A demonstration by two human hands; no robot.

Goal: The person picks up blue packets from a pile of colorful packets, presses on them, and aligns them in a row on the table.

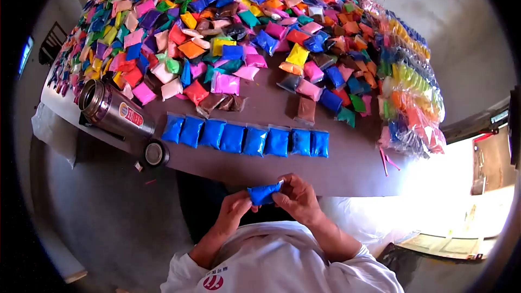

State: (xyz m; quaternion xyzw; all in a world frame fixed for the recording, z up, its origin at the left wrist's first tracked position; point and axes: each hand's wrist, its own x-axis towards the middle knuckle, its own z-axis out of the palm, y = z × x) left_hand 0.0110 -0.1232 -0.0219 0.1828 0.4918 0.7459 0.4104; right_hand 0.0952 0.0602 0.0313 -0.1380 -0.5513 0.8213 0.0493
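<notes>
Both hands hold one small blue packet (262, 194) in front of my body, just off the table's near edge. My left hand (236, 206) grips its left end, fingers closed. My right hand (297, 198) pinches the right end, near the clear edge of the wrapper. Beyond them, on the table (228, 164), a row of several matching blue packets (232, 139) lies side by side. What fills the packets cannot be made out for certain; it looks soft and solid blue.
A large heap of many-coloured packets (222, 49) covers the table's far side. Bundled clear bags of coloured packets (412, 87) lie at the right. A steel flask (116, 111) lies at the left, its lid (156, 153) by the edge. Pink strips (386, 161) rest at the right.
</notes>
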